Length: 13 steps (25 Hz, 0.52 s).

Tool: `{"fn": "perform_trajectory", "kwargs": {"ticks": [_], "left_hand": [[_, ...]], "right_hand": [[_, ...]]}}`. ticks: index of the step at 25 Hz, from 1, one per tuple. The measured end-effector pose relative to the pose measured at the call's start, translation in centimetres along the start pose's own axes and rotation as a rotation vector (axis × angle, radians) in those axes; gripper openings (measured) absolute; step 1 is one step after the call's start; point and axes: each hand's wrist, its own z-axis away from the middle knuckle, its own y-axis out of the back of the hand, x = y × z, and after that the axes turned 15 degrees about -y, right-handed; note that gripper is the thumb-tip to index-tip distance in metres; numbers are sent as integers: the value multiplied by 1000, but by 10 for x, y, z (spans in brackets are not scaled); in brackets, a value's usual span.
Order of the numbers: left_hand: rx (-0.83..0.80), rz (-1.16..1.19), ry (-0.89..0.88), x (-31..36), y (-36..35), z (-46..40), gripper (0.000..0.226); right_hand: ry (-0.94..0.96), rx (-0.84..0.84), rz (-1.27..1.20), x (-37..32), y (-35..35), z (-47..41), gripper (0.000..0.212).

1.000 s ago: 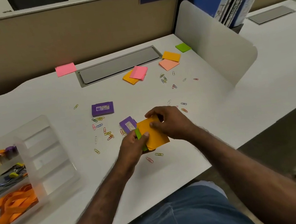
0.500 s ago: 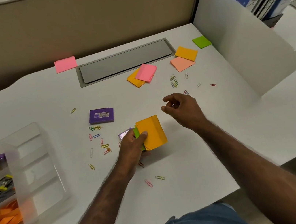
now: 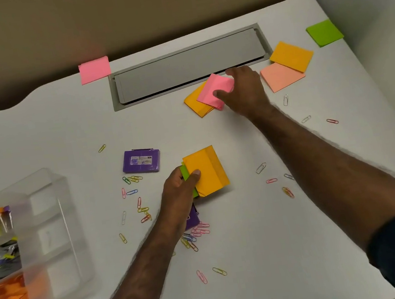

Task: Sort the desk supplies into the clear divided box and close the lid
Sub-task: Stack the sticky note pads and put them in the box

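Sticky notes: left fingers point(image 3: 195, 174) grip orange stack point(image 3: 206, 171); right fingers point(image 3: 219, 93) pinch pink pad point(image 3: 213, 89).

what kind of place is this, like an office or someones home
Most likely an office cubicle. A white desk backs onto a tan partition panel, and a grey cable-access hatch is set into the desktop. Sticky note pads, like the pink one, and loose paper clips lie scattered about.

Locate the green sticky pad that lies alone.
Head view, far right: the green sticky pad sits beside the white divider, beyond the orange pad.
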Motion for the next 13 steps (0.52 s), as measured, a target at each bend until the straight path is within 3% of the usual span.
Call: {"fn": "perform_trajectory", "kwargs": {"ticks": [3,6,10,13], "left_hand": [[18,-15,21,-3,1,-6,15],[39,-35,21,-6,7,-7,15],[55,-26,64,-13,12,-7,23],[-30,17,2,-21,25,40,33]], "right_hand": [[35,-16,196,2,-10,-14,82],[73,-35,225,2,-9,-11,85],[136,-177,221,6,-15,23,89],[142,-132,199,24,1,104,89]]}}
